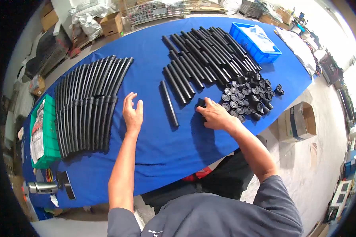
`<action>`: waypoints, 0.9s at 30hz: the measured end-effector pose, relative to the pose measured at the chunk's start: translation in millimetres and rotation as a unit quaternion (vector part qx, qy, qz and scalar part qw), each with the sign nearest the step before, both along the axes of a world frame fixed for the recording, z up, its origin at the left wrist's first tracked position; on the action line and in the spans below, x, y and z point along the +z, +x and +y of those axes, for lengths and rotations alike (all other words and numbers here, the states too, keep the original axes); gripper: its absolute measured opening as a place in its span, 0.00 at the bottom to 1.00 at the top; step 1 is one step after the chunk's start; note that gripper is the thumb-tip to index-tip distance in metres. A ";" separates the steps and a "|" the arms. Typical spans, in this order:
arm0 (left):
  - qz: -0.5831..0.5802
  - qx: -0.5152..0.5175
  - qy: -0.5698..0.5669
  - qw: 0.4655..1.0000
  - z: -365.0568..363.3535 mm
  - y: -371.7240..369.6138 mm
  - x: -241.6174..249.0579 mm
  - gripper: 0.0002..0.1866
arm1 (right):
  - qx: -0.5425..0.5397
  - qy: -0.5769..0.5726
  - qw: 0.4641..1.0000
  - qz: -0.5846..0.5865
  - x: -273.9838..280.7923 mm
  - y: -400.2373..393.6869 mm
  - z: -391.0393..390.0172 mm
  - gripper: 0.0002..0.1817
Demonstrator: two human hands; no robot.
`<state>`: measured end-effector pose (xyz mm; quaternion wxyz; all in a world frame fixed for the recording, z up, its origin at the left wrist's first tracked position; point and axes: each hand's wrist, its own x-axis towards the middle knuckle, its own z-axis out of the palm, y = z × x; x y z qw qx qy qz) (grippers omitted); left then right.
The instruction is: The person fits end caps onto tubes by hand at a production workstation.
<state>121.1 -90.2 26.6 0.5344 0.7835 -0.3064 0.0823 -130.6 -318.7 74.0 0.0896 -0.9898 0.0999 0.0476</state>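
My right hand [214, 115] grips a black cap [200, 103] just left of the cap pile [247, 96]. My left hand [132, 114] hovers empty, fingers spread, further left past a lone tube [169, 103].

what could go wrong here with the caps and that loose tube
The right hand grips a black cap beside the cap cluster; a nudge might send caps off the table edge. The single tube lies loose by the open left hand and could roll if bumped.
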 end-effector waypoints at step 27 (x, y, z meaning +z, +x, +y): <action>-0.077 0.024 0.102 0.992 -13.5 14.8 -34.4 0.11 | -0.312 -0.076 0.946 0.041 38.8 -113.5 -149.6 0.45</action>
